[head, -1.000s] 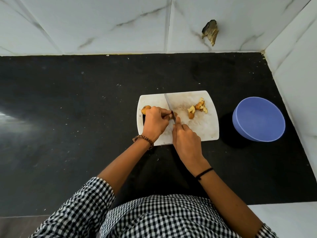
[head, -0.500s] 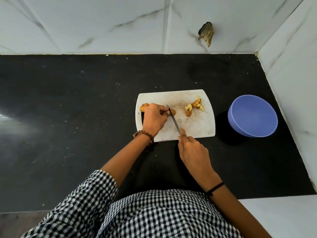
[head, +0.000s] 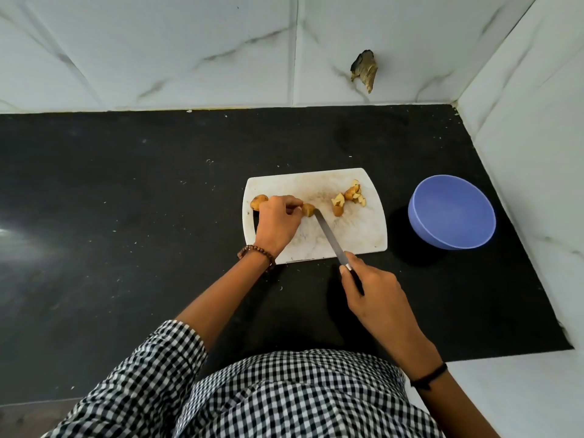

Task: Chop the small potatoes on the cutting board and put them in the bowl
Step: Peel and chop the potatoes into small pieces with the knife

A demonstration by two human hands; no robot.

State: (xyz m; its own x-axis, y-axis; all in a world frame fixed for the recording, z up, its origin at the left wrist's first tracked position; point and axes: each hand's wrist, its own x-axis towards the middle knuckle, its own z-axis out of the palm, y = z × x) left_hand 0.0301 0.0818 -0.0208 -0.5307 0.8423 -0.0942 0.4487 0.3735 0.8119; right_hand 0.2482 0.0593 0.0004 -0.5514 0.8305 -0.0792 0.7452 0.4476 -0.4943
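A white cutting board point(head: 363, 235) lies on the black counter. My left hand point(head: 276, 222) pinches a small potato piece point(head: 308, 209) near the board's middle. My right hand point(head: 376, 289) grips the handle of a knife point(head: 330, 237) just off the board's near edge; the blade slants up to the left and its tip touches that piece. A whole small potato point(head: 258, 202) sits at the board's left end, partly behind my left hand. Several chopped pieces point(head: 349, 199) lie at the board's right. An empty blue bowl point(head: 452, 211) stands right of the board.
The black counter point(head: 126, 216) stretches wide to the left. White marble walls close the back and the right side; a brownish object point(head: 365, 71) hangs on the back wall. A white ledge point(head: 521, 390) borders the counter at the near right.
My right hand has drawn back off the board toward me, pulling the knife so the blade now slants with only its tip at the potato piece. The left hand stays put.
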